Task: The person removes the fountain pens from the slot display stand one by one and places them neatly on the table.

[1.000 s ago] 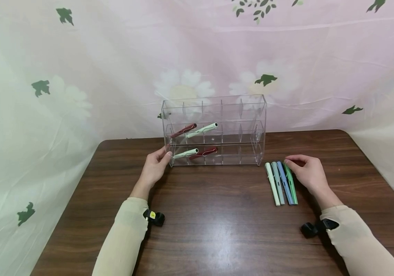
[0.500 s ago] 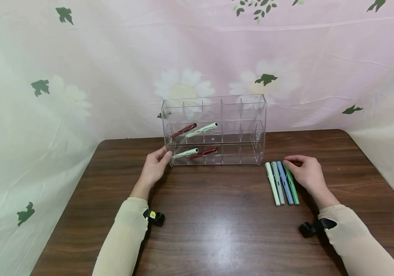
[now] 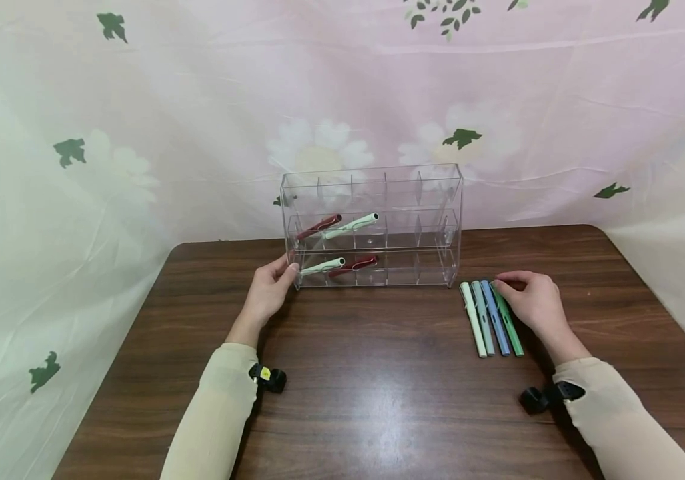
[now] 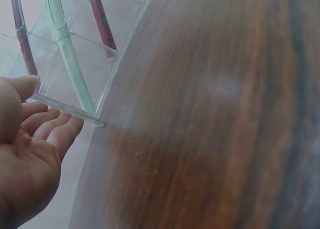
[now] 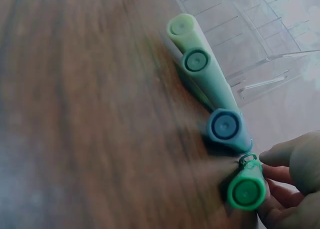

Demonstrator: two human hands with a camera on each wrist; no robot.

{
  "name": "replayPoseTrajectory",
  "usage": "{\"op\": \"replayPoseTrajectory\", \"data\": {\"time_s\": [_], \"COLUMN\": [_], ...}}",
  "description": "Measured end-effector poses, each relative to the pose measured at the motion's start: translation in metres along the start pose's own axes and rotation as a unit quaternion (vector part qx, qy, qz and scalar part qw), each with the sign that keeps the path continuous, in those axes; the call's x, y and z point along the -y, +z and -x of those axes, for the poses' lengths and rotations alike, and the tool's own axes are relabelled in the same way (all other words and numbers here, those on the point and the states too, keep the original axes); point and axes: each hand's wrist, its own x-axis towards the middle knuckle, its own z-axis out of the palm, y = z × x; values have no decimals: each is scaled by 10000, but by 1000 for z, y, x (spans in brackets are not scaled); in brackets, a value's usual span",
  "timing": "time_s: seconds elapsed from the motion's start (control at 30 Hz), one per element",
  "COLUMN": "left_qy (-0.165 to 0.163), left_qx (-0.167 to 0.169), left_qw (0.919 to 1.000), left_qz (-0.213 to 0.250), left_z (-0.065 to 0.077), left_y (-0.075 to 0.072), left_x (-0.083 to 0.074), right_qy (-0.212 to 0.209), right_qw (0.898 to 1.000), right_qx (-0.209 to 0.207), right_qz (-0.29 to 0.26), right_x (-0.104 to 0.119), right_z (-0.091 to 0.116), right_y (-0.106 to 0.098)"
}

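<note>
A clear tiered pen rack (image 3: 402, 267) stands at the back of the table. My left hand (image 3: 269, 288) pinches its left side panel between thumb and fingers, as the left wrist view shows too. Two dark red pens and two pale green pens lean in its left compartments, one of them a pale green pen (image 4: 70, 59). To the right, my right hand (image 3: 534, 303) pinches the cap end of a green pen (image 3: 510, 328), which lies on the table. Beside it lie a blue pen (image 3: 495, 319), a grey-green pen (image 3: 483, 319) and a pale green pen (image 3: 473, 320).
The brown wooden table (image 3: 366, 387) runs back to a flowered cloth backdrop (image 3: 216, 120), which also hangs along both sides. The rack stands close to this cloth. A black wrist camera (image 3: 270, 379) sits on the left sleeve, another camera (image 3: 535, 400) on the right.
The green pen's lower end has swung slightly right, away from the blue pen. My right hand has shifted very little. My left hand and the rack have stayed put.
</note>
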Motion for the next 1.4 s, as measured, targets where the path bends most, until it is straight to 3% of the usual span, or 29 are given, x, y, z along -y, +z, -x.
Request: {"op": "replayPoseTrajectory", "data": {"time_s": [0.37, 0.73, 1.1, 1.4], "left_qy": [-3, 0, -6, -33], "left_qx": [7, -2, 9, 65], "left_qw": [10000, 10000, 9999, 9998], "left_qz": [55, 49, 103, 204], "left_z": [0, -1, 1, 2], "left_y": [0, 1, 1, 1], "left_x": [0, -3, -3, -3], "right_qy": [260, -133, -649, -1048], "right_qw": [9978, 9898, 9684, 9537], "right_qx": [-93, -348, -406, -447], "right_qz": [-594, -1376, -2372, -2783], "right_x": [2, 12, 32, 48], "right_z": [7, 12, 14, 15], "right_y": [-9, -14, -9, -5]}}
